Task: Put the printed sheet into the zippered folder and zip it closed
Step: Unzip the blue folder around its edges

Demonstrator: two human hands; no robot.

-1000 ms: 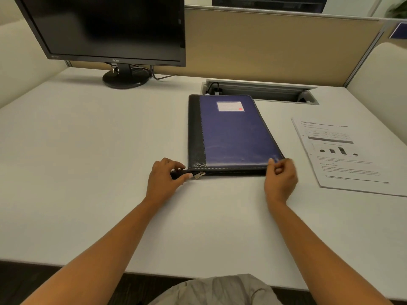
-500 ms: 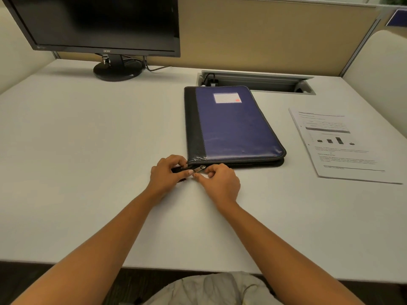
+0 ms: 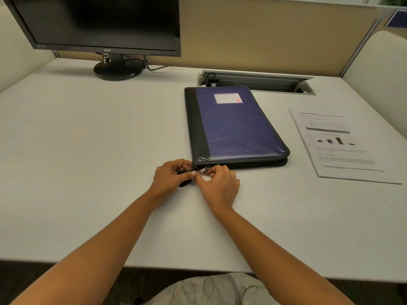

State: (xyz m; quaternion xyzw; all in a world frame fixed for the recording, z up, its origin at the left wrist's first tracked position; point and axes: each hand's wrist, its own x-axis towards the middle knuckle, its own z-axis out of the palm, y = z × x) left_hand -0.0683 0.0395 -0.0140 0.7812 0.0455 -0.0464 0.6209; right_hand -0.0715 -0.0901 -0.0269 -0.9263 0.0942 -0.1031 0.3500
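Since a second ago the right hand [image 3: 218, 183] has come from the zippered folder's [image 3: 237, 128] near right corner to meet the left hand [image 3: 170, 178] at the near left corner. Its fingertips pinch the metal zipper pull [image 3: 204, 169]; the left hand is closed on the black corner tab beside it. Well to the right of both hands, the printed sheet [image 3: 339, 144] lies flat on the table [image 3: 88, 150].
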